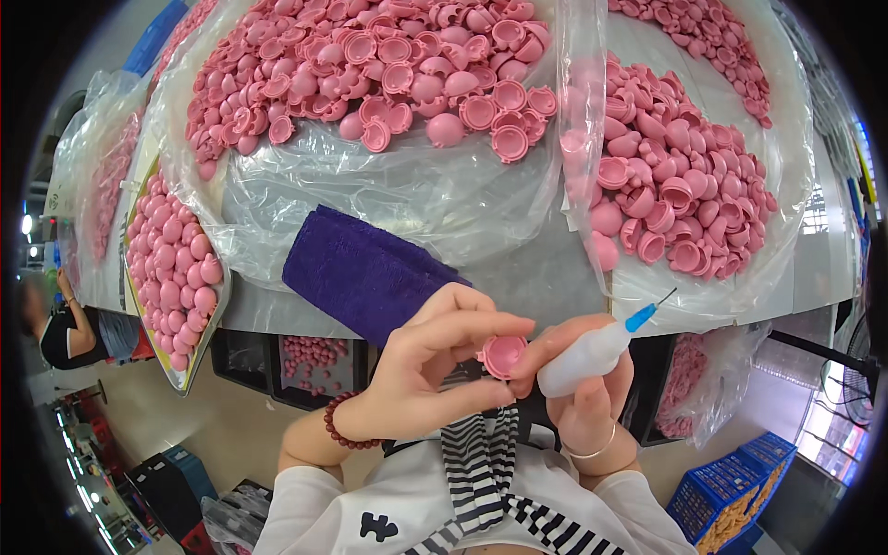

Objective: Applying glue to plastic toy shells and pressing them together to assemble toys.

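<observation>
My left hand (421, 375) is closed in a pinch on a small pink plastic half-shell (504, 356), hollow side up. A fingertip of my right hand (592, 412) meets the shell's right edge. That same hand grips a white squeeze bottle (585, 359), tilted so its blue needle tip (640, 318) points up and right, away from the shell. Just beyond my left hand lies a folded purple cloth (365, 273) on the grey table (541, 287).
Clear plastic sheeting carries a large heap of pink half-shells (398, 74) at the back and another heap (684, 185) at right. A yellow-edged tray of pink balls (171, 268) overhangs the left edge. Below the table are black bins (314, 365) and blue crates (731, 490). Another person (74, 324) is at far left.
</observation>
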The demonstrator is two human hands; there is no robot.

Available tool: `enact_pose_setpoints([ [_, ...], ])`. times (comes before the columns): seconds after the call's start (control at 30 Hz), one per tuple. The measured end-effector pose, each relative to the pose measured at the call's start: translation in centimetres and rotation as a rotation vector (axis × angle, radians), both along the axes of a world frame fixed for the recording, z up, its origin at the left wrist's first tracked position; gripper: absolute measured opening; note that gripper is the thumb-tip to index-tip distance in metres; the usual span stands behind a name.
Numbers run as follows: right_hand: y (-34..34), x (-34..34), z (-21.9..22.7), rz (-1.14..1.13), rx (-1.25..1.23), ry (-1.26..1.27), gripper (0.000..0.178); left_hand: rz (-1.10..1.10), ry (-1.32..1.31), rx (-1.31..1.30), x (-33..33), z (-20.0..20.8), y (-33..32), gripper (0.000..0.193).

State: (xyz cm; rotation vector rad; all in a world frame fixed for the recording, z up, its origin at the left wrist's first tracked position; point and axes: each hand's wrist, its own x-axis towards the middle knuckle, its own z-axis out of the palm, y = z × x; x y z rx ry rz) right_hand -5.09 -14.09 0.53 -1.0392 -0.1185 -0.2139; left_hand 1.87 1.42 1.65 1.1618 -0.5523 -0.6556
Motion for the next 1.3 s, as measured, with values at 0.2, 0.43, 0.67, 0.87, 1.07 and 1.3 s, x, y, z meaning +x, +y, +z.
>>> enact_pose_setpoints([
  [0.2, -0.1, 0.1, 1.1, -0.228, 0.035, 0.131, 0.044, 0.023, 0.276, -0.234, -1.6, -1.0, -0.1, 0.049],
  [0.43, -2.4, 0.7, 1.5, -0.433, -0.406, -0.252, 0.046, 0.112, 0.303, -0.278, -2.2, -0.7, -0.9, 0.047],
  [0.67, -2.4, 0.7, 1.4, -0.491, -0.609, -0.482, 0.062, 0.095, 0.275, -0.321, -2.2, -1.6, -0.5, 0.044],
  [0.87, -2.5, 0.5, 1.0, -0.497, -0.634, -0.425, 0.063, 0.105, 0.235, -0.295, -2.3, -1.8, -0.2, 0.044],
  [1.07, -2.8, 0.3, 0.7, -0.494, -0.587, -0.331, 0.062, 0.085, 0.272, -0.316, -2.2, -1.5, -0.2, 0.043],
  [1.3, -2.9, 0.2, -0.2, -0.507, -0.597, -0.214, 0.059, 0.074, 0.292, -0.325, -2.2, -1.8, -0.4, 0.042],
])
